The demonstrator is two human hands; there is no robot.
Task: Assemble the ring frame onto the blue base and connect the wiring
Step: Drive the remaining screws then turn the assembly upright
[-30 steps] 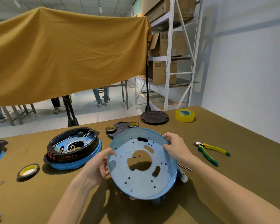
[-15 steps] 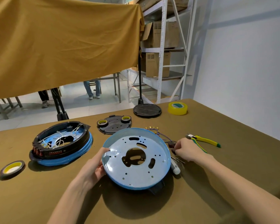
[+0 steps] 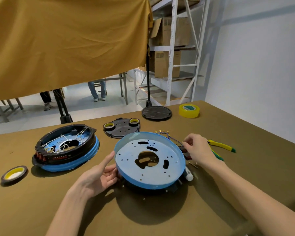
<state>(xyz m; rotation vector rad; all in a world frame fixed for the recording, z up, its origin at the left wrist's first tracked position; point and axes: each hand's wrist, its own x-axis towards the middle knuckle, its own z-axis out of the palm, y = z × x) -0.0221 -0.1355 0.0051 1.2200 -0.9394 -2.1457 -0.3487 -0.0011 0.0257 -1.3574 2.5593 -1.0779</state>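
Note:
A round blue base (image 3: pixel 150 174) with holes and a central cutout lies nearly flat in front of me, resting on dark parts beneath it. My left hand (image 3: pixel 99 176) holds its left rim, thumb along the edge and fingers under it. My right hand (image 3: pixel 199 150) sits at the base's right edge, fingers curled and pinching a dark connector with thin blue wires (image 3: pixel 170 137) that end in small brass terminals. A second blue base carrying a black ring frame (image 3: pixel 65 147) with white wiring stands at the left.
Yellow-green pliers (image 3: pixel 223 147) lie right of my right hand. A black plate (image 3: pixel 122 129) with two tape rolls, a black disc (image 3: pixel 156 112) and yellow tape (image 3: pixel 189 110) sit farther back. A tape roll (image 3: pixel 14 173) lies far left. A white cylinder (image 3: pixel 188 175) pokes out under the base.
The blue base went from tilted up toward me to lying nearly flat. My right hand left its rim and moved right to the wires and connector.

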